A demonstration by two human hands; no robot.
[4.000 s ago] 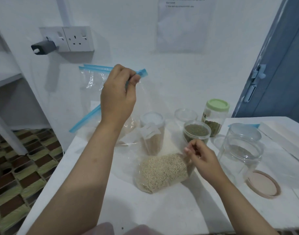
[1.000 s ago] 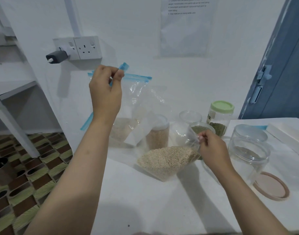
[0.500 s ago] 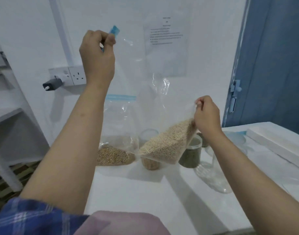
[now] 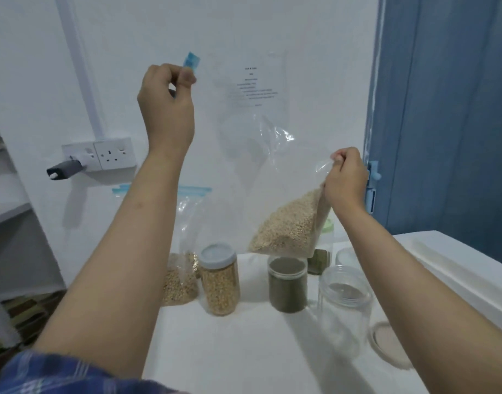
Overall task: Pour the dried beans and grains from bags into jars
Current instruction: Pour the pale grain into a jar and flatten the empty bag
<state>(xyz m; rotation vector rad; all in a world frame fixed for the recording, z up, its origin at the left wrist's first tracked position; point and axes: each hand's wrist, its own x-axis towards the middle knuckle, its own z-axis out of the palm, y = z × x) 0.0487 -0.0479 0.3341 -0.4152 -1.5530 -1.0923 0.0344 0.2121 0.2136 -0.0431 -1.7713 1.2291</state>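
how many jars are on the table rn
4, maybe more behind the held bag: a lidded grain jar left, an open jar of green contents in the middle, an empty clear jar right, and a green-lidded jar partly hidden.

There were two hands [image 4: 167, 109], two zip bags [image 4: 286, 223] of grain, five jars [image 4: 220, 282], and one loose lid [image 4: 392, 346].

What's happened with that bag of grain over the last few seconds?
The bag of grain rose off the table into the air, stretched between both hands. The left hand still pinches its blue zip end, the right hand a lower corner. The jars kept their places.
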